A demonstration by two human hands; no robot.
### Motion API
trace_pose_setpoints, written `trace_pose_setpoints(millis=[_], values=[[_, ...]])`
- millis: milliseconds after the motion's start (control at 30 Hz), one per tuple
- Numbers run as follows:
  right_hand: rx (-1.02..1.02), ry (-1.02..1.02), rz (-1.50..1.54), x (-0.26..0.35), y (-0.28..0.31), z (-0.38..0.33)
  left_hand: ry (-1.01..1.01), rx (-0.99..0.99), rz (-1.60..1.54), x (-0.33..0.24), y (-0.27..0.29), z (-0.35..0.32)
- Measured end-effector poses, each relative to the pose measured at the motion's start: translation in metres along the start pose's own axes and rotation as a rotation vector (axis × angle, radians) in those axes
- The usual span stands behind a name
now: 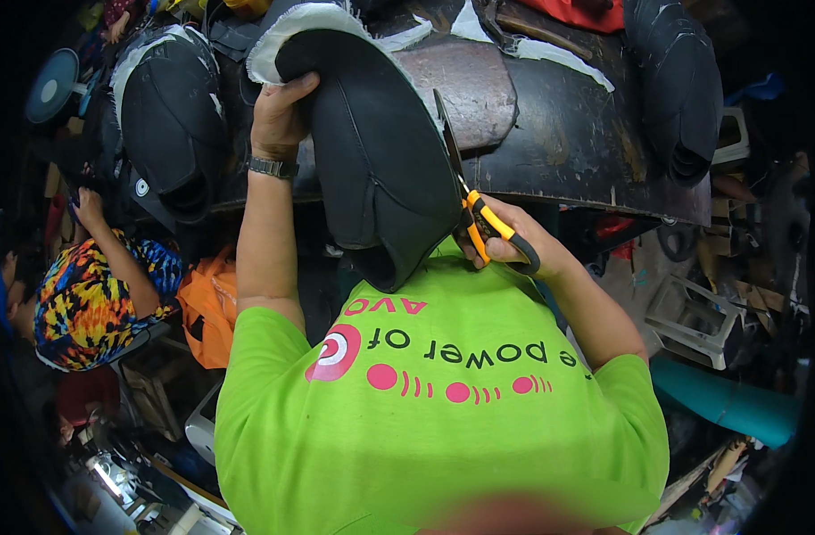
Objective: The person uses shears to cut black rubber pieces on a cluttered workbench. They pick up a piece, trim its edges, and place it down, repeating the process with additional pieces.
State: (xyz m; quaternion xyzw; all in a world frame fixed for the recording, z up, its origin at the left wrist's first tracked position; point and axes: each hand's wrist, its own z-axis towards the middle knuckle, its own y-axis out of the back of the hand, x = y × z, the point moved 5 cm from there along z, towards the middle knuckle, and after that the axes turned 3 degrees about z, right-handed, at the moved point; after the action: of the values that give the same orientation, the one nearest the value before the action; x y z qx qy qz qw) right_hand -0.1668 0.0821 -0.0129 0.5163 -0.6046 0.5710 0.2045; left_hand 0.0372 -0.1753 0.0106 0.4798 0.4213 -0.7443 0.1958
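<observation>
Left hand grips the black cover at its white-edged rim, held above the bench. Right hand closed on scissors at its edge. Cover looks soft, floppy, light; best held by the rim.

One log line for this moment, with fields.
left hand: grips black padded cover | right hand: holds scissors at cover edge

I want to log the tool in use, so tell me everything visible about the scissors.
The scissors have orange-and-black looped handles and dark narrow blades. The right hand grips the handles; the blades point up and away along the right edge of the black padded piece, which the left hand holds. How far the blades are open cannot be told.
</observation>
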Motion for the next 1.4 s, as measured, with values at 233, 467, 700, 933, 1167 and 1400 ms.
trace_pose_setpoints(millis=[233, 467, 700, 933, 1167, 1400], values=[[-0.076, 0.018, -0.167, 0.004, 0.006, -0.005, 0.022, 0.019, 0.112, 0.001, -0.007, 0.001], [0.016, 0.011, -0.128, 0.01, 0.009, -0.011, 0.027, 0.031, 0.123, -0.001, -0.013, -0.007], [-0.105, 0.032, -0.213, 0.002, 0.017, -0.009, 0.004, -0.01, 0.118, 0.001, -0.009, -0.007], [-0.162, 0.092, -0.12, -0.004, 0.018, -0.01, -0.045, -0.023, 0.106, 0.006, -0.004, -0.007], [-0.247, 0.075, -0.156, -0.006, 0.012, -0.015, -0.044, -0.046, 0.105, 0.004, -0.006, -0.009], [-0.2, 0.055, -0.018, -0.014, 0.014, -0.018, -0.038, -0.013, 0.094, 0.005, -0.007, -0.008]])
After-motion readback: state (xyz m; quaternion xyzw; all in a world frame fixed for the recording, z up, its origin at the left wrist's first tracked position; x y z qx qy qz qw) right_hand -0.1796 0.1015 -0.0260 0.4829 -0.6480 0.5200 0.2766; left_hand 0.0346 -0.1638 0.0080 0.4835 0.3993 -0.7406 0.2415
